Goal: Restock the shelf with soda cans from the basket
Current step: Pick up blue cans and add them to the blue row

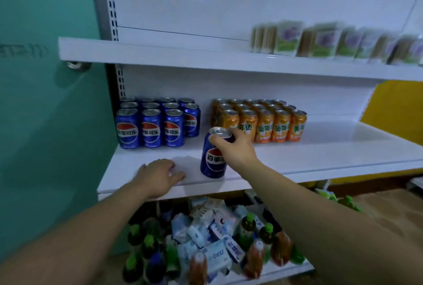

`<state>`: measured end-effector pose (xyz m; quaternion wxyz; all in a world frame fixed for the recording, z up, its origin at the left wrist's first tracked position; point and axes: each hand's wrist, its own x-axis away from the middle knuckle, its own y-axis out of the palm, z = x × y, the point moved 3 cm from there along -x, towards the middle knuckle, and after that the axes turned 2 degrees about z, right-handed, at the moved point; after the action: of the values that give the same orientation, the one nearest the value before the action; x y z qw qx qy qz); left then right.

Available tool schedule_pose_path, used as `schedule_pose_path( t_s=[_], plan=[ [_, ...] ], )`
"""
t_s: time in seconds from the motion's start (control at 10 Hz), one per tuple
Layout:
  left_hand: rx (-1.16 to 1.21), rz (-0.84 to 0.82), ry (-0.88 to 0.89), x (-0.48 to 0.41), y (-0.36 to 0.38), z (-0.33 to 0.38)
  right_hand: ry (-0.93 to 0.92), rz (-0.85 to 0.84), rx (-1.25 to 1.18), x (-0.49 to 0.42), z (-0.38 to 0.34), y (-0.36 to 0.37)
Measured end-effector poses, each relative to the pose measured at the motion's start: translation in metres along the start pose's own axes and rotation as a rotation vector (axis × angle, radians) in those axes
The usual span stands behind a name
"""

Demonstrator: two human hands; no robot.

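Soda can [213, 160] in curled right hand [237, 147]

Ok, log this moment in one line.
right hand: grips blue can at middle shelf front | left hand: rests on middle shelf

Lone blue soda can [214, 158], near upright on white shelf [332, 154] front edge, right hand [235, 147] gripping its top. At 10 o'clock, blue can block [155, 124]; at 2 o'clock, orange can block [263, 122].

shelf [343, 147]: white, middle tier
far left: blue cans [151, 128], upright rows
right of them: orange cans [265, 122]
near edge: single blue can [212, 161]
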<state>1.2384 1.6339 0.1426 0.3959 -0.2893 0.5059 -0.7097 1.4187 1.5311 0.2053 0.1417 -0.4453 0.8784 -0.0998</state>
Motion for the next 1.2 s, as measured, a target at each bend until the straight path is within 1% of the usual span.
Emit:
schedule_pose_path(
  t_s=[0.1,0.2,0.5,0.6,0.8,1.0,1.1,1.2],
  plan=[
    [-0.176,-0.054,-0.065,-0.012,0.003,-0.02,-0.008,-0.002,0.032,-0.024,0.004,0.017],
    [-0.204,-0.038,-0.062,-0.018,0.009,-0.022,-0.011,-0.004,0.07,-0.045,0.008,0.031],
    [-0.226,-0.009,-0.068,-0.023,0.015,-0.026,-0.058,-0.016,-0.007,-0.091,0.02,0.067],
    [-0.236,-0.012,-0.068,-0.022,0.014,-0.025,-0.092,-0.035,0.009,-0.101,0.02,0.07],
    [-0.232,-0.01,-0.065,-0.021,0.013,-0.024,-0.1,-0.063,0.002,-0.122,0.017,0.08],
    [-0.239,-0.015,-0.067,-0.022,0.014,-0.024,-0.094,-0.04,0.004,-0.135,0.02,0.091],
    [-0.241,-0.016,-0.068,-0.021,0.013,-0.024,-0.098,-0.031,0.033,-0.137,0.02,0.092],
    [-0.237,-0.015,-0.068,-0.02,0.013,-0.023,-0.136,-0.021,0.127,-0.141,0.015,0.092]
  ],
)
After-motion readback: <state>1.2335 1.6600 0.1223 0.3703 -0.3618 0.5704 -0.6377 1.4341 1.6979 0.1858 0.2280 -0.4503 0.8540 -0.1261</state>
